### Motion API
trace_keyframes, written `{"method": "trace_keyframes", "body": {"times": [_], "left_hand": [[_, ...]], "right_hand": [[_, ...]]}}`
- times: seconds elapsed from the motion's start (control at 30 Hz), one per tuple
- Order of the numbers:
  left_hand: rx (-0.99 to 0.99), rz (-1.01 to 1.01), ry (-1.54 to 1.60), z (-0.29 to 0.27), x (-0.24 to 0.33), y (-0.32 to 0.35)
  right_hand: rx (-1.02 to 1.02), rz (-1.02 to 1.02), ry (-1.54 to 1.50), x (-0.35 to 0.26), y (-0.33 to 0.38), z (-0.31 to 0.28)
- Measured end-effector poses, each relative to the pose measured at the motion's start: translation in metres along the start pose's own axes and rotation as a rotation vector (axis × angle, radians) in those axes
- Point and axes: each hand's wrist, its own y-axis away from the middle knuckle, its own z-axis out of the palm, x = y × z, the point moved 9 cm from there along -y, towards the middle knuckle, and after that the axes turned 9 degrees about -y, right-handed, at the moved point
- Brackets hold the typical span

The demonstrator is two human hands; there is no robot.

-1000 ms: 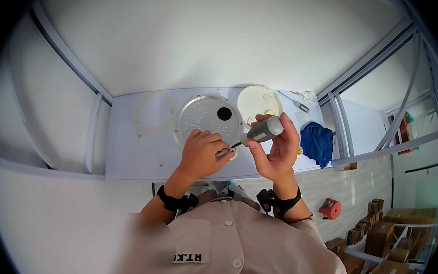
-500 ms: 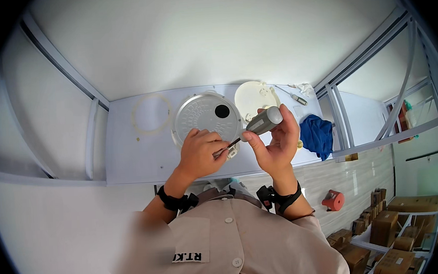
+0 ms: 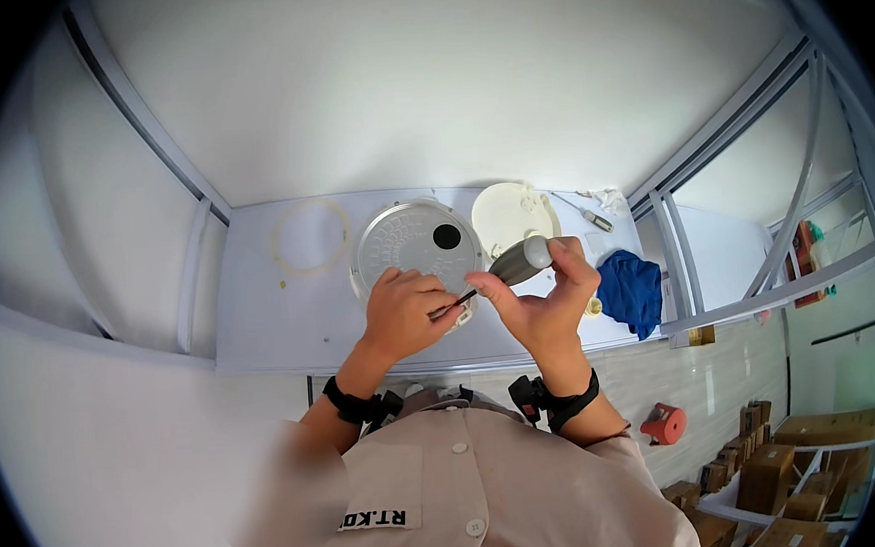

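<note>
My right hand [image 3: 552,312] is closed on the grey handle of a screwdriver [image 3: 513,267], thumb near its lower end and fingers by its rounded butt. Its dark shaft slants down to the left, into the closed fingers of my left hand [image 3: 405,314]; those fingers hide the tip. Both hands are over the near edge of a round silver metal disc [image 3: 405,230] with embossed marks and a black circle. A small pale fitting shows at the disc's near rim, beside my left fingertips.
A cream round cover [image 3: 502,209] lies right of the disc, a thin pale ring [image 3: 277,241] left of it. Farther right are a second screwdriver [image 3: 597,220] and a blue cloth [image 3: 631,287]. Metal frames flank the table. A red stool [image 3: 664,424] and cardboard boxes [image 3: 767,474] are on the floor.
My right hand's fingers have shifted on the screwdriver handle, which is turned a little and sits slightly lower. My left hand stays closed round the shaft. The whole view has shifted slightly.
</note>
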Motion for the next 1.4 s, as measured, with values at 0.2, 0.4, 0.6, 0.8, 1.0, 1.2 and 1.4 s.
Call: {"method": "trace_keyframes", "body": {"times": [0.2,0.4,0.6,0.8,1.0,1.2,1.4], "left_hand": [[-0.035,-0.022,0.017,0.000,0.000,0.001],[-0.100,-0.092,0.021,0.003,-0.002,0.006],[-0.123,-0.116,0.000,0.001,-0.001,0.004],[-0.104,-0.097,-0.073,0.006,-0.003,0.009],[-0.032,-0.045,-0.046,0.004,0.003,0.012],[-0.064,-0.071,-0.034,0.003,-0.001,0.012],[-0.058,-0.082,-0.041,0.008,-0.004,0.016]], "right_hand": [[-0.139,0.023,-0.104,0.005,0.007,0.008],[-0.217,0.179,-0.339,0.008,0.005,0.014],[-0.420,0.224,-0.471,0.001,0.010,0.018],[-0.275,0.072,-0.295,-0.021,-0.017,0.000],[-0.234,0.106,-0.279,-0.020,-0.015,-0.005],[-0.369,0.133,-0.464,-0.027,-0.018,0.000],[-0.272,0.127,-0.540,-0.019,-0.003,-0.001]]}}
